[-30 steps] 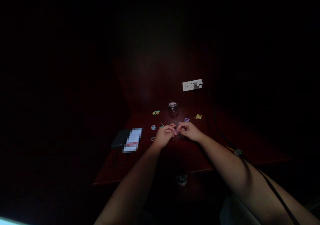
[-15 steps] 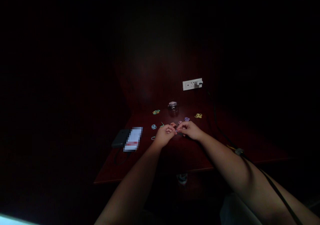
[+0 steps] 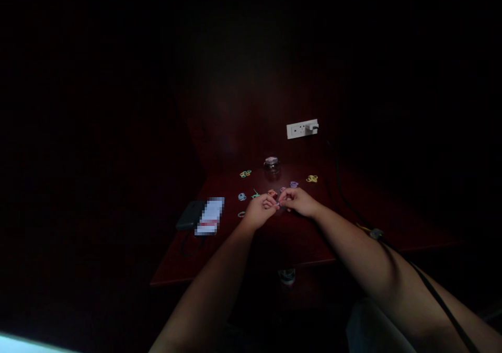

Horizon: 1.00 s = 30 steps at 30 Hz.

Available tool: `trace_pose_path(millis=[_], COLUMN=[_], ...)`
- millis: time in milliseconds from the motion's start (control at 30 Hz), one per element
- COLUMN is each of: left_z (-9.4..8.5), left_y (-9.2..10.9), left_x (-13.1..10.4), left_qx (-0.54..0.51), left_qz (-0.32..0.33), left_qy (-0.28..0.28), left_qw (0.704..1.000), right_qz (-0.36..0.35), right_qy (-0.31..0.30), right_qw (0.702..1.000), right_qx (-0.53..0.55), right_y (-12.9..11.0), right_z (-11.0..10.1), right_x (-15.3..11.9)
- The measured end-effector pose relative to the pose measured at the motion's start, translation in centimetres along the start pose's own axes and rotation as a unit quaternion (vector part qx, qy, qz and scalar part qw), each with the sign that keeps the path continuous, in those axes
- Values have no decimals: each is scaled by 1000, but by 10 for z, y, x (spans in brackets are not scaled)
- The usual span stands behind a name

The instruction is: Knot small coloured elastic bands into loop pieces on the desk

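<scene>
My left hand point(image 3: 262, 209) and my right hand point(image 3: 298, 203) meet over the table, fingertips pinched together around a small pale purple hair tie point(image 3: 278, 204), mostly hidden by the fingers. Just beyond them are orange hair ties point(image 3: 272, 192) and pink ones point(image 3: 283, 190), partly covered by the hands. Purple hair ties point(image 3: 294, 184) and yellow ones point(image 3: 312, 179) lie to the right. On the left are green hair ties point(image 3: 255, 194), blue ones point(image 3: 242, 197) and a mixed green and yellow group point(image 3: 245, 173). A single pale loop point(image 3: 241, 214) rests beside my left wrist.
A clear lidded jar point(image 3: 272, 168) stands at the back of the dark red table point(image 3: 290, 246). To the left lie a blurred phone point(image 3: 210, 216) and a black power bank point(image 3: 190, 215) with a cable. A plug sits in the wall socket point(image 3: 301, 128); a cable crosses my right arm.
Both hands stay pinched together at nearly the same spot, with slight finger movement. The whole view has shifted a little; the piles on the table lie as before.
</scene>
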<state>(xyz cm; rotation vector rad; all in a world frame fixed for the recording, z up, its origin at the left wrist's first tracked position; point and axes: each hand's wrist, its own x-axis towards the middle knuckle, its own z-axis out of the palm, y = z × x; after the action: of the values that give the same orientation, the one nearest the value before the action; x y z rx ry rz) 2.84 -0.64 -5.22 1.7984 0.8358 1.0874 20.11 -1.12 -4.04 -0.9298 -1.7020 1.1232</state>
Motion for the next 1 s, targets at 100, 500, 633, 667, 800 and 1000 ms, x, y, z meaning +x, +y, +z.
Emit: trace_pose_path(millis=[100,500,633,667,800,1000], left_z=[0,-2,-3,-2,-2,-2], left_y=[-2,-5,-4,-3,-1,3], left_x=[0,1,0,0,0,0], left_qx=[9,26,33,29,17,26], left_qz=[-2,-22,-14,-14,-27,-44], left_qy=[0,7,2,2,0,-1], left_qw=[1000,999,999,999,999,999], right_qz=[13,13,2,-1,-4,-20], right_qy=[2,-6,-7,-7,-6,11], right_qw=[1000,998,997,996,996,993], right_qx=[13,-62,-82,-85,-90,-117], right_y=[0,5,5,5,4,2], right_z=[1,-3,-3,-3,-2,-8], right_x=[0,0,-1,-1,-1,-1])
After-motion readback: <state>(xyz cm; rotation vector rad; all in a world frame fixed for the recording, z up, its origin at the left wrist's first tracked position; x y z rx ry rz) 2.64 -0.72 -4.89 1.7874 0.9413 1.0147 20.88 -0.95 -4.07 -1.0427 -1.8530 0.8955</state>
